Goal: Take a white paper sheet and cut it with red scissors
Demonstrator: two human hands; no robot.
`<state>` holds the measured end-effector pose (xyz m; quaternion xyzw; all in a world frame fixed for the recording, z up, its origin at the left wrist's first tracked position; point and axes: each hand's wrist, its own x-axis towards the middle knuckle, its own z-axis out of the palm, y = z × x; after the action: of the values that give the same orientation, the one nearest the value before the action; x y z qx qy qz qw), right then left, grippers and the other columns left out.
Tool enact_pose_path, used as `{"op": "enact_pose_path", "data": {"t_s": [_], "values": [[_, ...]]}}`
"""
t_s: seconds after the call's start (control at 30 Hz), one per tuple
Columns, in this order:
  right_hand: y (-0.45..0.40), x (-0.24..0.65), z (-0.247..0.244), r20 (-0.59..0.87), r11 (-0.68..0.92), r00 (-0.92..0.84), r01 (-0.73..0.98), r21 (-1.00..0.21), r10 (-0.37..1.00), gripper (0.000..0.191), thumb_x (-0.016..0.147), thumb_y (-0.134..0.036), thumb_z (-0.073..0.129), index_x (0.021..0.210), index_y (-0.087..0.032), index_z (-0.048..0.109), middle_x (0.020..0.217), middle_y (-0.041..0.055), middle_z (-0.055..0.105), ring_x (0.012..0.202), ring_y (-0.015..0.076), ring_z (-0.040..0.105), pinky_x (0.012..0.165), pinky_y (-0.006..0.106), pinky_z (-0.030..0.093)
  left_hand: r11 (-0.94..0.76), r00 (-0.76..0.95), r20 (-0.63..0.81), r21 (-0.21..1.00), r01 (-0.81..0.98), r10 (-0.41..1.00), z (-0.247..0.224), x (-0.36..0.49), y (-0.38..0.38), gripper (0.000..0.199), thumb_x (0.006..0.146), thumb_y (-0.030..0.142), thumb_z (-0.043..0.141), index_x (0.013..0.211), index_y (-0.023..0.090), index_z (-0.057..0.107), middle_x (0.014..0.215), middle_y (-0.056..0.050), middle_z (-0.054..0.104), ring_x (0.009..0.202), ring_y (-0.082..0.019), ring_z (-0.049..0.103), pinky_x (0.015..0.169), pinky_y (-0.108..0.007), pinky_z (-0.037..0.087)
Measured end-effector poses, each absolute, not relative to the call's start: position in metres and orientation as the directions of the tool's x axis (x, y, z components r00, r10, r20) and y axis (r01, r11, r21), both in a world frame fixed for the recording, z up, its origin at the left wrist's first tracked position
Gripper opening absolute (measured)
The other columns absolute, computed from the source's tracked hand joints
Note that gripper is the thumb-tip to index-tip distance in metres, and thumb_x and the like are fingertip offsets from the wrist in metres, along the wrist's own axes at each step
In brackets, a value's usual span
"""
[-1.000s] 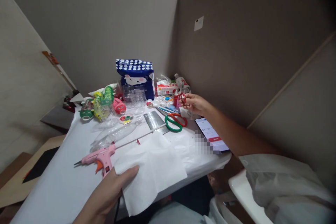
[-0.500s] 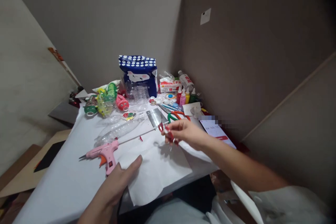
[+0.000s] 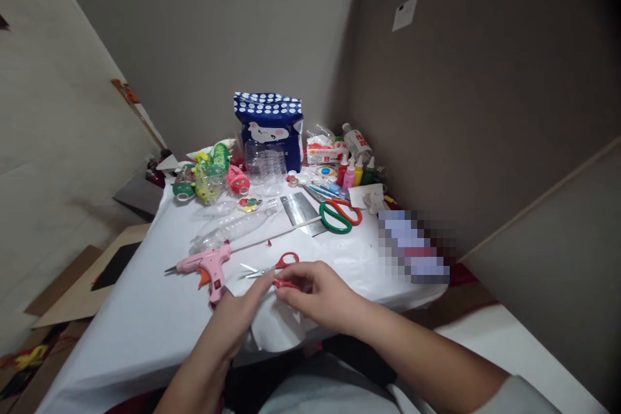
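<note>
My right hand (image 3: 317,292) grips a small pair of red-handled scissors (image 3: 280,266) whose blades are apart and point left, just above the table. My left hand (image 3: 237,318) pinches the near edge of a white paper sheet (image 3: 277,331), thumb on top, right beside the scissors. The two hands nearly touch at the front of the white-covered table (image 3: 145,323). A pink glue gun (image 3: 204,265) lies just left of the blades.
Large green-and-red scissors (image 3: 339,215), a clear plastic bottle (image 3: 233,233) and a metal sheet (image 3: 298,207) lie mid-table. At the back stand a blue dotted bag (image 3: 269,124), clear cups (image 3: 264,165), painted bottles (image 3: 208,174) and small paint bottles (image 3: 356,171). Grey partition walls close the back and right.
My right hand carried the small red scissors from the back right of the table to the front, next to the paper. My left hand stayed on the paper and lifted its edge.
</note>
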<state>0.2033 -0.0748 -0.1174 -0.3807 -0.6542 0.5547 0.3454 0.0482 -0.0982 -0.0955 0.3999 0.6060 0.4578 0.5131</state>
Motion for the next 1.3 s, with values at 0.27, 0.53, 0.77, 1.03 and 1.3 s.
{"op": "enact_pose_path", "data": {"t_s": [0.27, 0.53, 0.77, 1.03, 1.3], "values": [[-0.079, 0.201, -0.126, 0.0, 0.03, -0.372, 0.074, -0.997, 0.928, 0.02, 0.074, -0.029, 0.07, 0.068, -0.02, 0.054, 0.06, -0.0056, 0.048, 0.054, 0.0106, 0.045, 0.053, 0.024, 0.036, 0.178, -0.168, -0.16, 0.979, 0.096, 0.973, -0.101, 0.05, -0.098, 0.032, 0.068, 0.032, 0.078, 0.097, 0.019, 0.075, 0.104, -0.007, 0.076, 0.113, -0.033, 0.063, 0.106, -0.038, 0.042], [-0.079, 0.206, -0.125, -0.043, -0.081, -0.363, -0.088, -0.993, 0.931, 0.036, 0.066, -0.038, 0.081, 0.064, -0.02, 0.049, 0.055, -0.0067, 0.049, 0.051, 0.0097, 0.045, 0.051, 0.023, 0.034, 0.079, -0.267, -0.046, 0.99, 0.118, 0.963, -0.101, 0.059, -0.105, 0.04, 0.071, 0.04, 0.076, 0.102, 0.015, 0.073, 0.108, -0.009, 0.075, 0.109, -0.032, 0.065, 0.101, -0.037, 0.046], [-0.081, 0.205, -0.123, -0.095, -0.245, -0.347, -0.419, -0.874, 0.933, 0.052, 0.047, -0.035, 0.093, 0.075, -0.02, 0.051, 0.063, -0.0053, 0.066, 0.058, 0.0124, 0.062, 0.061, 0.027, 0.048, 0.086, -0.328, -0.104, 0.994, -0.066, 0.939, -0.107, 0.057, -0.101, 0.049, 0.063, 0.035, 0.084, 0.106, 0.015, 0.072, 0.102, -0.009, 0.076, 0.106, -0.031, 0.068, 0.099, -0.042, 0.05], [-0.076, 0.209, -0.128, -0.074, -0.296, -0.451, -0.444, -0.846, 0.889, 0.045, 0.06, -0.038, 0.088, 0.093, -0.014, 0.07, 0.069, 0.001, 0.071, 0.063, 0.0122, 0.066, 0.062, 0.025, 0.051, 0.048, -0.327, -0.149, 0.953, -0.298, 0.933, -0.116, 0.058, -0.098, 0.056, 0.054, 0.027, 0.09, 0.105, 0.013, 0.072, 0.094, -0.008, 0.077, 0.097, -0.029, 0.071, 0.086, -0.035, 0.057], [-0.08, 0.204, -0.129, -0.08, -0.257, -0.398, -0.415, -0.873, 0.914, 0.038, 0.063, -0.045, 0.085, 0.071, -0.015, 0.063, 0.058, -0.0015, 0.065, 0.052, 0.0099, 0.058, 0.056, 0.024, 0.046, 0.108, -0.256, -0.259, 0.868, -0.484, 0.931, -0.113, 0.061, -0.092, 0.061, 0.052, 0.024, 0.091, 0.107, 0.01, 0.07, 0.089, -0.009, 0.077, 0.084, -0.028, 0.073, 0.075, -0.035, 0.06]]}}
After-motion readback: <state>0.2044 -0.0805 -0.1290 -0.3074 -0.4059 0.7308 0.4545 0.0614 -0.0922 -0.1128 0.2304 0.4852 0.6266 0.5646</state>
